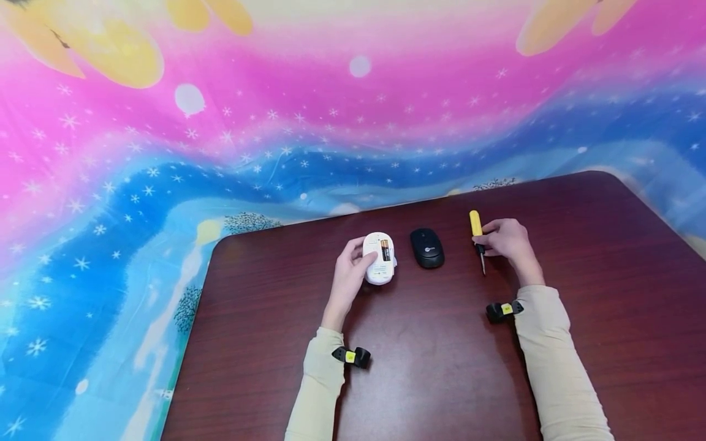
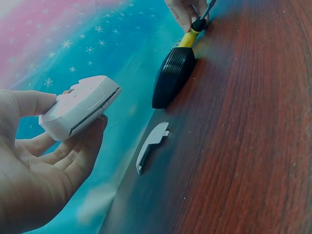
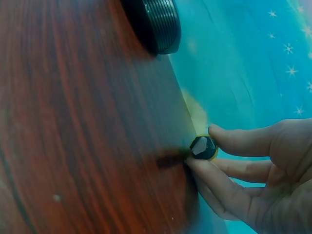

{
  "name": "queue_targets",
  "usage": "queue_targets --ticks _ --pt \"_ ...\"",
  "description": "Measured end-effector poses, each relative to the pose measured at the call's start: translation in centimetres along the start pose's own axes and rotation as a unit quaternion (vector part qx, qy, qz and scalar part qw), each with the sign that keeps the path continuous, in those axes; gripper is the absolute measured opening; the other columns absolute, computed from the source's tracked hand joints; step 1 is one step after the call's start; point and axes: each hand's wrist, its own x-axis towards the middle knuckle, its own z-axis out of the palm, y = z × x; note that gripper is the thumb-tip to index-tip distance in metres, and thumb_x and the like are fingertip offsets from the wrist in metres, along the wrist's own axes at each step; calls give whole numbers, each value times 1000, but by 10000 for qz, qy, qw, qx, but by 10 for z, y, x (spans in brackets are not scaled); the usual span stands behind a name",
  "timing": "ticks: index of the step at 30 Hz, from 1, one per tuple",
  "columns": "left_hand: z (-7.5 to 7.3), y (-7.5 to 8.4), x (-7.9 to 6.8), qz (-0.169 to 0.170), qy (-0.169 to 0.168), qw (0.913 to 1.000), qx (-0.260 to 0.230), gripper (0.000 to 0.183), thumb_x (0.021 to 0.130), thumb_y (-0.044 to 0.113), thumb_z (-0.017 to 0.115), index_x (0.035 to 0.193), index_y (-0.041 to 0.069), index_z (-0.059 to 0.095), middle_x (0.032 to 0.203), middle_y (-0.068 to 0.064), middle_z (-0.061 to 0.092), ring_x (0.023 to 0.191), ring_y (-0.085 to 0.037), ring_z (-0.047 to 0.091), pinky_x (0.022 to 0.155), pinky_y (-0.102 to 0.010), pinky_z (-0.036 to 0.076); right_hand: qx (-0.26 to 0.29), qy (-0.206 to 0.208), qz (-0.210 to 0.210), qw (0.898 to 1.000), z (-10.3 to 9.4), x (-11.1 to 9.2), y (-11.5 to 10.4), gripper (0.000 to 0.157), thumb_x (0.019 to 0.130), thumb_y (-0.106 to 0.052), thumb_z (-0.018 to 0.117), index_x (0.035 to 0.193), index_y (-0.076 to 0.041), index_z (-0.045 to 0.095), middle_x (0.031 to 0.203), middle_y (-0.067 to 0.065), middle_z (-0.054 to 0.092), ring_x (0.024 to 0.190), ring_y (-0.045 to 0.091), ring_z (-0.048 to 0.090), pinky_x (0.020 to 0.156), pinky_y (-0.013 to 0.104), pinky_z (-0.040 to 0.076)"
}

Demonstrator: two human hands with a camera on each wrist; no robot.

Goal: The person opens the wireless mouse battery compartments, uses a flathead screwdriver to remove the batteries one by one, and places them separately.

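My left hand [image 1: 347, 272] grips a white computer mouse [image 1: 379, 274] with its underside turned up, thumb on top and fingers beneath. Its battery compartment is uncovered, showing copper-and-black battery [image 1: 385, 251] casing inside. In the left wrist view a loose white battery cover [image 2: 152, 146] lies on the table below that mouse. Over at the right, my right hand [image 1: 508, 242] pinches a screwdriver [image 1: 475, 223] between thumb and fingers, where the yellow handle meets its black collar. The metal shaft points back toward me. Between the hands sits a black mouse [image 1: 427, 248], right side up.
A dark red-brown wooden table [image 1: 430, 367] carries everything. Behind its far edge hangs a pink and blue patterned cloth [image 1: 309, 135]. Black wrist straps with cameras [image 1: 351, 356] are worn over both pale sleeves [image 1: 557, 355].
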Motion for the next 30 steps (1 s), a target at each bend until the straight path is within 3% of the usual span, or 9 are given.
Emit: queue_targets --ticks 7,11,14,17,22,30 --pt "0 -2 0 -22 134 9998 -148 40 98 6 65 135 -4 58 118 -23 70 89 -13 66 72 -22 54 -254 3 -108 9996 0 1 1 46 98 -7 69 132 20 53 115 40 60 80 29 76 73 40 62" --pt "0 -2 0 -63 231 9996 -146 39 98 6 66 135 -4 58 119 -23 70 88 -12 64 68 -21 53 -438 104 -199 9988 0 2 0 46 100 -12 68 132 18 54 109 34 64 83 33 74 73 38 62" --pt "0 -1 0 -104 258 9995 -158 40 98 6 66 136 -3 58 119 -23 69 88 -12 64 68 -21 52 -718 314 -434 9960 -1 1 -3 47 102 -20 67 131 16 56 107 32 67 85 35 69 71 39 57" --pt "0 -1 0 -122 268 9994 -176 40 98 7 66 136 -3 58 120 -23 69 88 -13 64 69 -21 52 -875 510 -760 9920 0 -1 -10 48 104 -26 63 130 14 58 111 33 67 93 41 64 77 48 53" --pt "2 0 1 -161 278 9994 -118 40 97 7 66 135 -3 59 119 -23 69 87 -12 63 67 -21 51 -657 662 -1311 9870 3 -8 -26 47 105 -31 60 132 8 61 122 32 66 110 46 61 90 58 49" --pt "5 0 0 -210 242 9994 -127 40 97 9 67 135 -2 59 118 -20 69 85 -11 64 63 -22 52 -112 545 -1990 9784 17 -20 -52 45 104 -32 65 135 0 62 130 24 65 121 43 60 97 59 47"
